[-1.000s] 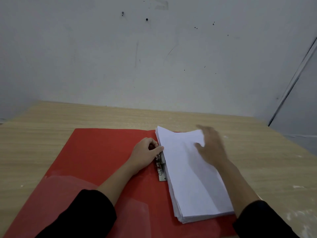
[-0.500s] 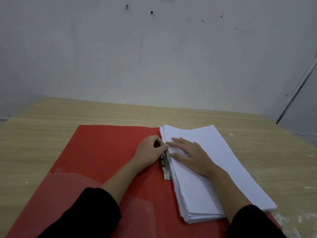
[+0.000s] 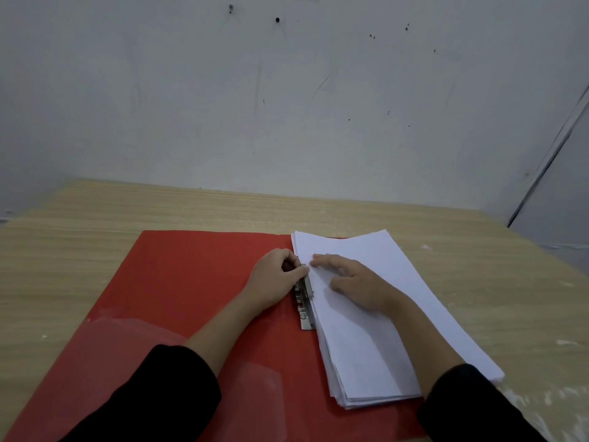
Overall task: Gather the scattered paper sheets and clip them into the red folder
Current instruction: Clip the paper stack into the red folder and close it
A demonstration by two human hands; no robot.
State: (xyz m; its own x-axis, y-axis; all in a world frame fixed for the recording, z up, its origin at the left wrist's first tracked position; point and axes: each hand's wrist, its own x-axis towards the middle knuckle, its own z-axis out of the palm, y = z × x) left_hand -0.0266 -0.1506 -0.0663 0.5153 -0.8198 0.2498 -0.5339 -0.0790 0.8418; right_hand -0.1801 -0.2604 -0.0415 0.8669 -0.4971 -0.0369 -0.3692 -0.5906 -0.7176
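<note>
The red folder (image 3: 191, 282) lies open on the wooden table (image 3: 79, 244). A thick stack of white paper sheets (image 3: 376, 333) rests on its right half, the left edge against the metal clip (image 3: 305, 301) at the spine. My left hand (image 3: 274, 279) has its fingers curled round the far end of the clip lever. My right hand (image 3: 353, 282) lies flat on the stack with straight fingers, pressing the sheets near the clip.
A clear plastic pocket (image 3: 153, 362) covers the near part of the folder's left half. A grey marked wall (image 3: 287, 106) stands close behind the table. White dust specks lie along the table's right edge (image 3: 541, 314).
My right hand came down from the top of the stack and now presses flat beside the clip. The lifted top sheets have settled flat. My left hand stays on the clip lever.
</note>
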